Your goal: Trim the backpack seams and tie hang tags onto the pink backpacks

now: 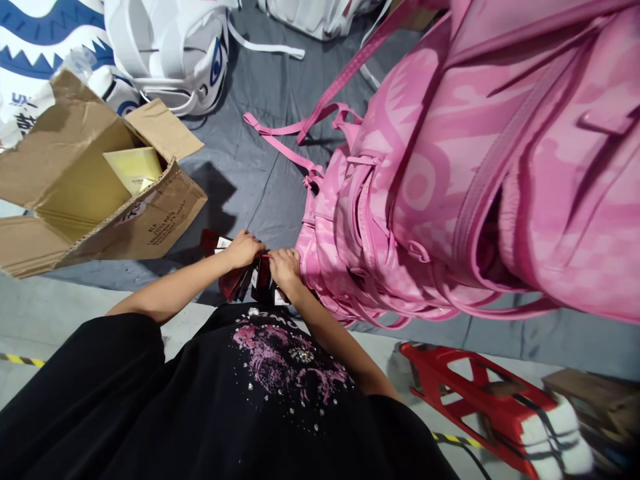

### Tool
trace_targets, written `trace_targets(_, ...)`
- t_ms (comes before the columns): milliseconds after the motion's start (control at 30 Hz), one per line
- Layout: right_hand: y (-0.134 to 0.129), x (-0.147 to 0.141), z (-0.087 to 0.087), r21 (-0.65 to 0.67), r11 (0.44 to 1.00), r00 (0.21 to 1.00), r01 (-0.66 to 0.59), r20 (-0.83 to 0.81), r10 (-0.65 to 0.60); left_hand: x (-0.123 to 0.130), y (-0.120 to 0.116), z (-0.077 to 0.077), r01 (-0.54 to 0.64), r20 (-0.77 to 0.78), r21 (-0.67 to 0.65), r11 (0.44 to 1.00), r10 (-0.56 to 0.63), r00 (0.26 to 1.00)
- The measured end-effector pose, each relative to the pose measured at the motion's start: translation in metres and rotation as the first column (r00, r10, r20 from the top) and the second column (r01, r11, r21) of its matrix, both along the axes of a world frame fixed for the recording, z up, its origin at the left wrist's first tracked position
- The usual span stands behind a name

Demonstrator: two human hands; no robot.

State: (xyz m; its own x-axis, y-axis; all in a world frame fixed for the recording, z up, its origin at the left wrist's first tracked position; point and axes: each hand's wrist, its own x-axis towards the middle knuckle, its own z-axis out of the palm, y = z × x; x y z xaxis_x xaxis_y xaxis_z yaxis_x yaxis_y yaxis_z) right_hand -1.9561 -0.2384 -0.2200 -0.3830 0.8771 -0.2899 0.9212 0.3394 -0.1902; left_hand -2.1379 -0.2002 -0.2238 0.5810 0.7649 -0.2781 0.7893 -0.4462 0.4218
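Observation:
At the front edge of the grey-covered table, my left hand (245, 249) closes over a bunch of dark red and black tags (234, 283) with white labels. Close beside it, my right hand (285, 269) has its fingers curled at the upper edge of the same bunch. Some tags fan out below and to the left of my fingers. My fingertips partly hide where the tags come together. Right against my right hand stands a row of pink patterned backpacks (420, 173) with straps hanging loose.
An open cardboard box (145, 223) with a pale yellow packet (134, 167) inside stands left on the grey cloth (270, 87). White backpacks (170, 53) with blue details lie behind it. A red stool (480, 393) with a white padded top is on the floor at right.

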Motion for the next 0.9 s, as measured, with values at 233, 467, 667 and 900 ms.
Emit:
trace_targets(233,0.001,-0.010,0.004,-0.004,1.000,1.000,0.018,0.012,-0.018,-0.008,0.005,0.012,0.076,-0.067,0.002,0.997,-0.076,0.995)
trace_targets(467,-0.005,-0.012,0.007,0.006,0.998,0.996,0.064,0.066,-0.064,-0.012,0.007,0.036,0.112,-0.141,-0.004,0.994,-0.112,0.984)
trace_targets(667,-0.006,-0.007,0.011,0.024,0.998,0.998,0.056,0.026,-0.056,-0.011,0.011,0.044,0.010,-0.189,-0.234,0.972,-0.056,0.980)
trace_targets(900,-0.010,-0.003,0.011,0.044,0.999,1.000,0.028,0.004,-0.028,-0.011,0.011,0.046,-0.031,-0.150,-0.316,0.948,-0.017,0.989)
